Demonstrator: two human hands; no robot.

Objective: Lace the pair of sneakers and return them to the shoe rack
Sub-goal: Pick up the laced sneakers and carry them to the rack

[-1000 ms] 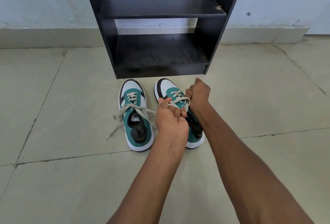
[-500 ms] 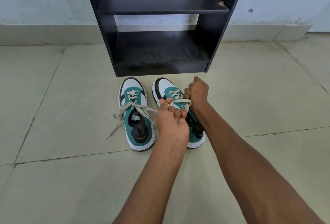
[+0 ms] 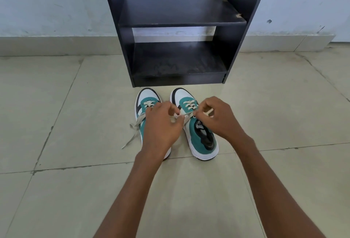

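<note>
Two teal, white and black sneakers stand side by side on the floor, toes toward the dark shoe rack. My left hand covers much of the left sneaker and pinches one end of the right sneaker's lace. My right hand pinches the other end above the right sneaker. The lace runs taut between both hands. The left sneaker's lace trails loose on the floor to its left.
The rack's lower shelf and upper shelf hold nothing. A pale wall with a skirting strip runs behind it. Beige floor tiles spread around the shoes.
Both hands have spread apart: the left moved over the left sneaker, the right moved out to the right, and the right sneaker's tongue and opening now show. The view tilted up slightly.
</note>
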